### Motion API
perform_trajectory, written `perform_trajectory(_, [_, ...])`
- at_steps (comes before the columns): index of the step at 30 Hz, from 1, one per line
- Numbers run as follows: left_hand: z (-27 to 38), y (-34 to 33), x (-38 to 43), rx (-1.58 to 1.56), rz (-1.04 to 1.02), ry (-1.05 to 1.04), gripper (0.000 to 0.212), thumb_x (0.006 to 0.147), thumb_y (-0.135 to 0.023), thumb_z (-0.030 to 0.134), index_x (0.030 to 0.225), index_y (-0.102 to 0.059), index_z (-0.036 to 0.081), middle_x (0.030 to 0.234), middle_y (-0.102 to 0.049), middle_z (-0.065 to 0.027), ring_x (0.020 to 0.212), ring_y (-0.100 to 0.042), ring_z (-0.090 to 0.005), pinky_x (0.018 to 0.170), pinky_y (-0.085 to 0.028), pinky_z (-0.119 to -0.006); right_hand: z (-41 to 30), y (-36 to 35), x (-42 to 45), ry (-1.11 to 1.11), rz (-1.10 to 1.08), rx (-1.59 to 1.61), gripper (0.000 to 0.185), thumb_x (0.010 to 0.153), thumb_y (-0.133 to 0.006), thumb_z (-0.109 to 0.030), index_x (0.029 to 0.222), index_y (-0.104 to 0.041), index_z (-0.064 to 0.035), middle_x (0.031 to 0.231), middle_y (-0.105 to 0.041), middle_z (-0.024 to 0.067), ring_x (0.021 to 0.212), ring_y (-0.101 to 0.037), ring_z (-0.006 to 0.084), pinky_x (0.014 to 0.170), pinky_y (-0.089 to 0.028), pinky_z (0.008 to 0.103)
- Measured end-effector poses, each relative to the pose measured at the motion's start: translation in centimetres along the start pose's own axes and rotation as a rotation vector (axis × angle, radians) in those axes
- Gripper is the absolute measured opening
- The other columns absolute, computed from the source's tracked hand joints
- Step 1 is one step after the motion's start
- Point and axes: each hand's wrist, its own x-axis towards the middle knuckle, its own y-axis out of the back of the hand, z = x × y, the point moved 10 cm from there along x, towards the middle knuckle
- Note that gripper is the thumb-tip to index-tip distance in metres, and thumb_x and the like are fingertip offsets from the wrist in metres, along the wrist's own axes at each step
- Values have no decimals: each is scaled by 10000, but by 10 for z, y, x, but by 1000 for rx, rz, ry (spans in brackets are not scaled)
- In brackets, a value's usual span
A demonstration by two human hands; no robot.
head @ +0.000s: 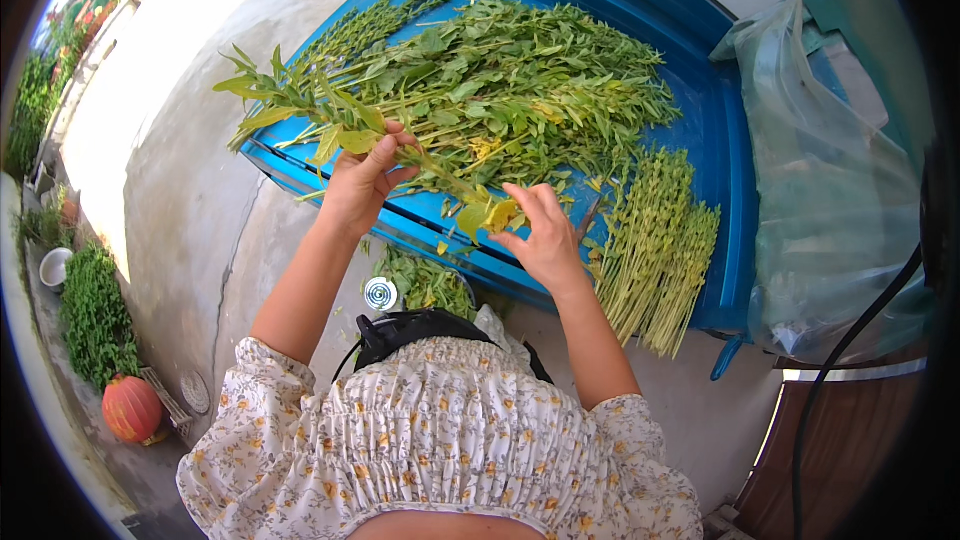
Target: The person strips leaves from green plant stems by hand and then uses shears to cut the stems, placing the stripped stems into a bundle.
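My left hand (371, 172) grips a leafy green stalk (442, 178), probably sesame, which slants across the front of a blue metal truck bed (694, 300). Green leaves spread from its upper-left end. Toward its lower right end hang yellowing leaves (495, 216). My right hand (544, 236) is at these leaves, thumb and forefinger spread apart around them; whether a fingertip touches one is hard to tell. Behind both hands lies a broad heap of leafy stalks (510, 67). Right of my right hand, a bundle of stripped stalks with pods (652, 255) overhangs the bed's edge.
More podded stalks (367, 30) lie at the bed's far left. Below the bed's edge a container holds loose leaves (427, 281), beside a round spiral-patterned object (381, 293). Plastic sheeting (795, 187) hangs at right. A red lantern (132, 409) and potted greenery (94, 315) stand left.
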Motion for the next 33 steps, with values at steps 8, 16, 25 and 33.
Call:
perform_trajectory(8, [5,15,-1,-43,25,-26,248,870,-546,214,1082,-524,88,958,-592,-33,868,-584,-124,745,-520,-301,71,-12,-16,-500,158,941,196,883,-535,-217,915,-579,-29,844,-600,42,648,-550,116,538,-445,250])
perform_trajectory(16, [13,49,-5,-105,77,-61,240,873,-536,229,1079,-527,106,996,-588,-29,925,-583,-172,774,-512,-320,105,1,-40,-547,462,1524,200,907,-484,-257,824,-489,-76,703,-536,41,552,-470,113,473,-382,228])
perform_trajectory(25, [18,50,-5,-116,59,-75,253,867,-542,239,1080,-509,106,991,-579,-38,952,-572,-192,790,-512,-321,36,-43,-68,-244,-221,208,305,776,-646,-131,1043,-533,-36,909,-588,75,552,-560,139,515,-456,260])
perform_trajectory(33, [2,10,-16,-109,-81,-25,268,858,-553,226,1085,-491,98,993,-568,-46,972,-564,-211,814,-504,-347,-45,-4,7,102,34,-142,294,709,-673,-53,987,-582,-75,1009,-549,85,594,-575,219,513,-465,314])
